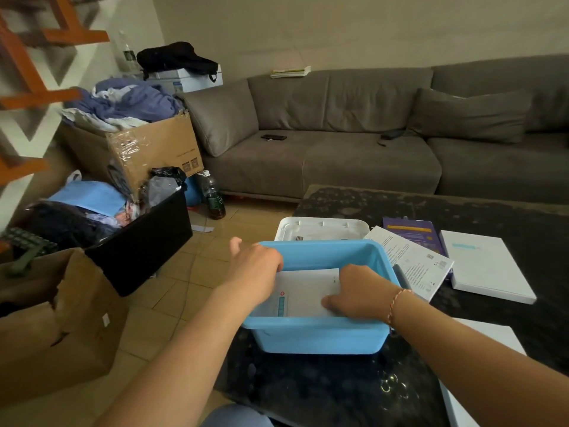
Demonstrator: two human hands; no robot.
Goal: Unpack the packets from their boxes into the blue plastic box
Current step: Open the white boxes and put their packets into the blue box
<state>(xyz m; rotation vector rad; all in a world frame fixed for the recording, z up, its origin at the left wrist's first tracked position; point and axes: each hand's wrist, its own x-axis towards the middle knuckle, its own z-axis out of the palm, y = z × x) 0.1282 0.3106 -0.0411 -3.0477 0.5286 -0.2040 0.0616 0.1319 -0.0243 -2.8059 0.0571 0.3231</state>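
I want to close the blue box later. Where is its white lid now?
In the head view the white lid lies on the dark table, directly behind the blue plastic box, left of the printed leaflet.

Both hands hide much of the white packet (303, 292) lying in the blue plastic box (317, 334), whose print is too small to read. The left hand (257, 269) curls its fingertips out of sight over the box's left rim, and the right hand (358, 292) covers the packet's right part. A white box (458, 408) at near right is cut off by the picture's lower edge.
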